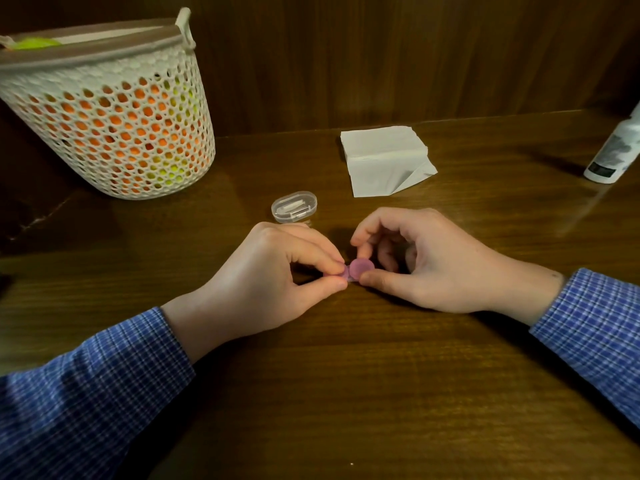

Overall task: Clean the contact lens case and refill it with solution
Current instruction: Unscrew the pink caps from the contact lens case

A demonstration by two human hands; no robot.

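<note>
Centrally, the fingers of the left hand were pinched together on the left end of a small purple contact lens case, thumb below and forefinger above. The right hand pinched the case's round right cap between thumb and curled forefinger. The case sat low over the table, between both hands; whether it touched the wood could not be told. Both wrists lay on the table, in blue checked sleeves. Just behind the left hand stood a clear oval plastic box. Farther back lay a folded white tissue. A white bottle stood at the far right, a perforated white basket at the far left.
</note>
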